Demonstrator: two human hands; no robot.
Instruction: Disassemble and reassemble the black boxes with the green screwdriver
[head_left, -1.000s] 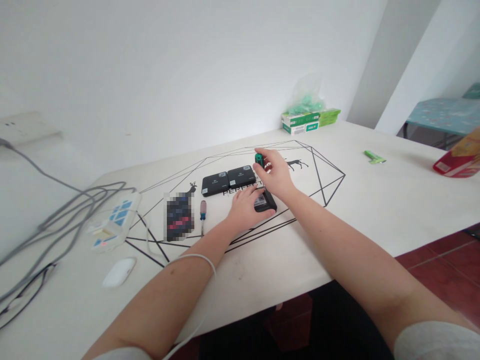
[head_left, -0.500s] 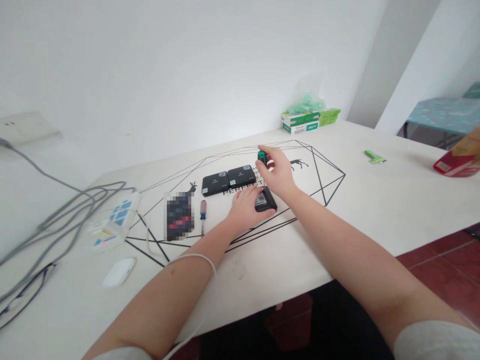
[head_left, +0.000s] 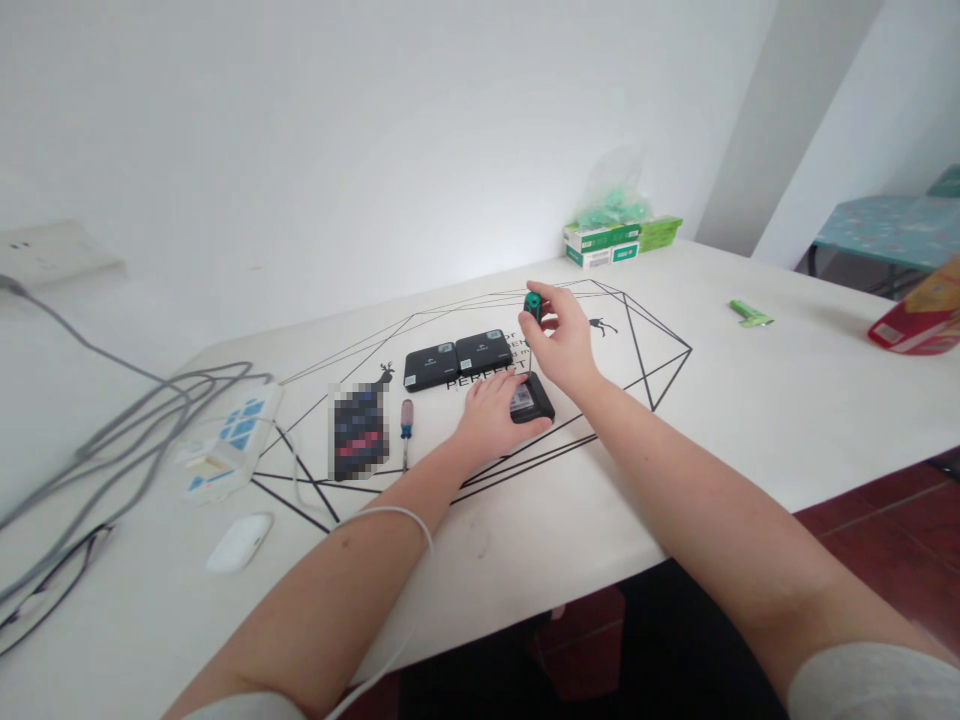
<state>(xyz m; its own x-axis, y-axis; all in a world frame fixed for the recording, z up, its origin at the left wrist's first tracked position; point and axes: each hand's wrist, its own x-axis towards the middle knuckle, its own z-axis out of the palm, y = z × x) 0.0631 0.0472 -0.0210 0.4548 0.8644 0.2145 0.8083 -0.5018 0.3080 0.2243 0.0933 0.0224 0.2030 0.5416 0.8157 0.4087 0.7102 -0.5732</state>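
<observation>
My right hand [head_left: 562, 340] grips a screwdriver with a green handle [head_left: 533, 303]. It stands nearly upright, and its thin shaft runs down to the far edge of a small black box [head_left: 537, 410]. Whether the tip sits in a screw is too small to tell. My left hand [head_left: 493, 412] steadies that box on the table, thumb along its near side and fingers over its left part. A pale label shows on the box. Beyond my left hand lie two flat black boxes [head_left: 430, 368] side by side. A second screwdriver with a clear reddish handle [head_left: 406, 418] rests to the left.
On the left are a blurred-out patch [head_left: 358, 432], a power strip [head_left: 238, 440], a white case [head_left: 240, 542], glasses [head_left: 56, 580] and grey cables [head_left: 154, 420]. Green boxes [head_left: 604, 240] stand by the wall. A green packet [head_left: 750, 314] and a red package [head_left: 915, 320] lie right.
My right hand and the green screwdriver have shifted slightly to the right, and the shaft now shows above the box. My left hand and the box have stayed in place.
</observation>
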